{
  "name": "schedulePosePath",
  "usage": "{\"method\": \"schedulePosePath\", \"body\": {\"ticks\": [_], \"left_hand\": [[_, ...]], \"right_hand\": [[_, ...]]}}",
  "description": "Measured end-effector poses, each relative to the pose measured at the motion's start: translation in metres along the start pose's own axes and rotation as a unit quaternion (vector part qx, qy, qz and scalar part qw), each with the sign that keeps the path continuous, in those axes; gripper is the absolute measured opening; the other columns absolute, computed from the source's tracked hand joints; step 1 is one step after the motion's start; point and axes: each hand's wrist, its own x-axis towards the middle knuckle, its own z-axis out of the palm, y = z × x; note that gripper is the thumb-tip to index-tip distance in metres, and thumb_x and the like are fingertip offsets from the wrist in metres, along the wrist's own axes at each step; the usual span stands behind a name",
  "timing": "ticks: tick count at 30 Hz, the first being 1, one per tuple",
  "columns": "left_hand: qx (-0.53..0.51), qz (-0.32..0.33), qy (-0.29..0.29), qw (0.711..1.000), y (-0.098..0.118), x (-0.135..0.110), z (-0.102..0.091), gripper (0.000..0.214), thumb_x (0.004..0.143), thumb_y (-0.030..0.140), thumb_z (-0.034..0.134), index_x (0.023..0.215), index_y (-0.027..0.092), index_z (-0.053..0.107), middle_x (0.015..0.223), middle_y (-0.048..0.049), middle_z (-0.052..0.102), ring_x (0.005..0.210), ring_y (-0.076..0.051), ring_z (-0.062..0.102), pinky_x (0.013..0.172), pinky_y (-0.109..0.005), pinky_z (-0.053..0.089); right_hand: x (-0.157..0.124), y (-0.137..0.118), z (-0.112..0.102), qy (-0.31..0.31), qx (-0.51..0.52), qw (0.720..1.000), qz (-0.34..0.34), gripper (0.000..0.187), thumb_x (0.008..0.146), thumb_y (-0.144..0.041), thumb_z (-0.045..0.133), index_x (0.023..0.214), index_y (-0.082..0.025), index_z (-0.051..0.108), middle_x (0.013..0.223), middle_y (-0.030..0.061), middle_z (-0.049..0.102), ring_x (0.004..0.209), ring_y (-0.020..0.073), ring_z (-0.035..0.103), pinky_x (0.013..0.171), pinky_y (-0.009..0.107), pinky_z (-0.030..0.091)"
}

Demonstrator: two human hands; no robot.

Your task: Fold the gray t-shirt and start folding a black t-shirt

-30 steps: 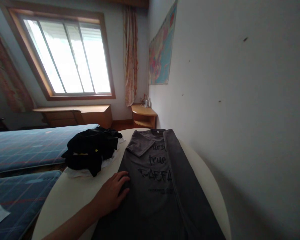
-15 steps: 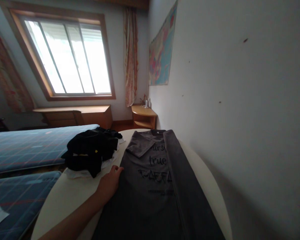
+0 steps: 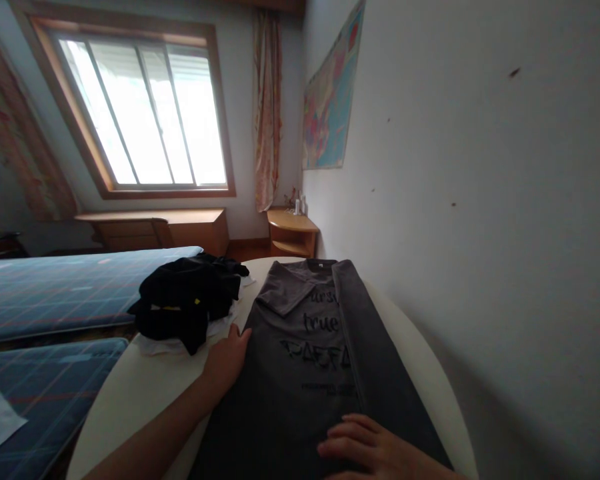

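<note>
A dark grey T-shirt (image 3: 300,400) with black printed lettering lies front up on the round table, its collar at the far end. Its right side is folded inward as a long strip over part of the print, and on the left a sleeve lies across the chest. My left hand (image 3: 229,360) is at the shirt's left edge, thumb and fingers closed on the cloth there. Low in the view, my right hand (image 3: 367,447) is over the lower front of the shirt with its fingers stretched out and holding nothing; whether it presses on the cloth is unclear.
The pale round table (image 3: 115,413) has a heap of black clothes (image 3: 185,293) at its left, with white cloth under it. Plaid mattresses (image 3: 70,287) lie to the left, a wall (image 3: 480,267) rises on the right, and a small corner shelf (image 3: 293,223) stands beyond.
My right hand has come into view from the bottom right, over the shirt. My left hand stays at the shirt's left edge. The whole view has shifted slightly.
</note>
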Motion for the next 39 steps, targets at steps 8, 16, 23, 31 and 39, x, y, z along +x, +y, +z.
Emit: {"method": "schedulePosePath", "body": {"ticks": [8, 16, 23, 31, 39], "left_hand": [[-0.003, 0.01, 0.024, 1.0, 0.01, 0.006, -0.018, 0.037, 0.091, 0.002, 0.035, 0.101, 0.01, 0.07, 0.115, -0.0209, 0.062, 0.096, -0.029, 0.068, 0.074, -0.038, 0.056], [-0.11, 0.136, 0.111, 0.978, 0.018, 0.061, 0.024, 0.05, 0.098, 0.021, 0.041, 0.148, 0.016, 0.045, 0.157, -0.0109, 0.039, 0.145, -0.028, 0.034, 0.116, -0.048, 0.034], [-0.146, 0.073, 0.16, 0.973, 0.012, 0.067, 0.047, 0.041, 0.097, 0.026, 0.047, 0.135, 0.016, 0.059, 0.148, -0.0122, 0.052, 0.138, -0.028, 0.046, 0.114, -0.044, 0.037], [-0.199, 0.043, 0.177, 0.963, 0.007, 0.076, 0.043, 0.027, 0.094, 0.025, 0.054, 0.115, 0.017, 0.068, 0.134, -0.0123, 0.059, 0.125, -0.026, 0.053, 0.107, -0.039, 0.042], [-0.192, 0.021, 0.126, 0.973, 0.006, 0.085, 0.021, 0.023, 0.097, 0.031, 0.051, 0.097, 0.018, 0.069, 0.111, -0.0101, 0.068, 0.109, -0.024, 0.061, 0.094, -0.031, 0.046]], "right_hand": [[0.053, 0.021, -0.004, -0.001, 0.069, 0.995, 0.068, 0.044, 0.096, -0.045, 0.054, 0.134, -0.023, 0.058, 0.133, 0.0094, 0.061, 0.126, 0.0245, 0.053, 0.111, 0.042, 0.036], [0.11, 0.067, 0.01, -0.012, 0.065, 0.983, 0.173, 0.091, 0.084, -0.071, 0.056, 0.156, -0.024, 0.029, 0.165, 0.0144, 0.016, 0.152, 0.0372, 0.006, 0.121, 0.058, 0.007], [0.124, 0.092, 0.006, 0.064, 0.048, 0.984, 0.16, 0.06, 0.085, -0.059, 0.063, 0.133, -0.023, 0.06, 0.138, 0.0108, 0.058, 0.131, 0.0289, 0.049, 0.113, 0.043, 0.033], [0.15, 0.158, 0.009, 0.078, -0.025, 0.943, 0.321, 0.065, 0.1, -0.057, 0.038, 0.155, -0.023, 0.035, 0.163, 0.0122, 0.026, 0.15, 0.0326, 0.02, 0.12, 0.053, 0.018], [0.158, 0.202, 0.012, 0.04, 0.005, 0.928, 0.37, 0.076, 0.095, -0.07, 0.032, 0.158, -0.029, 0.025, 0.166, 0.0071, 0.013, 0.152, 0.0361, 0.004, 0.121, 0.054, 0.007]]}}
